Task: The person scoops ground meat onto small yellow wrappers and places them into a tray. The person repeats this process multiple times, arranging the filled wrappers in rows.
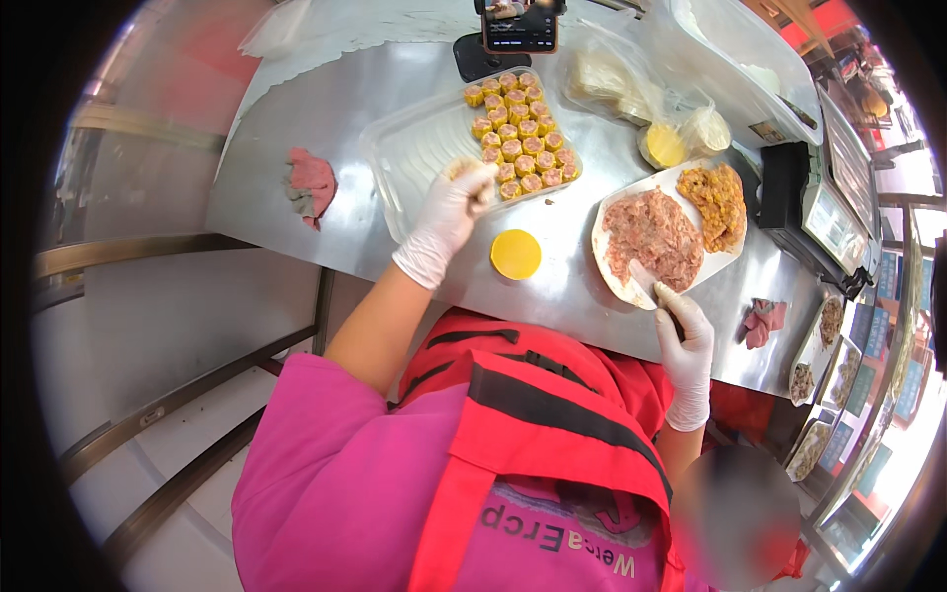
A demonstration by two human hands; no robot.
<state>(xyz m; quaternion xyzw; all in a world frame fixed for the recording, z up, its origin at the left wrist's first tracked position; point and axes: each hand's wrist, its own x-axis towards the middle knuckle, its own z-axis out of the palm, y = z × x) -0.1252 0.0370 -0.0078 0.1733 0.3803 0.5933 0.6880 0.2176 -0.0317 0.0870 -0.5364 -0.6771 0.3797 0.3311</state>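
My left hand (456, 209), in a white glove, is raised over the near edge of a clear plastic tray (400, 148). Its fingers are curled together, and whatever is in them is hidden. Rows of yellow-wrapped open-topped dumplings (518, 138) fill the tray's right part. My gloved right hand (685, 345) grips a pale flat spatula (641, 276), its blade at the near edge of pink minced meat (651, 235). The meat lies on a white platter (602, 242) beside an orange chunky filling (712, 205). Between my hands, round yellow dumpling wrappers (516, 255) lie on the steel table.
A phone (520, 25) stands on a dark stand behind the tray. Plastic bags (612, 74) and a white bin (730, 59) are at the back right, near a scale (838, 217). Pink cloths lie at the left (312, 185) and right (764, 323).
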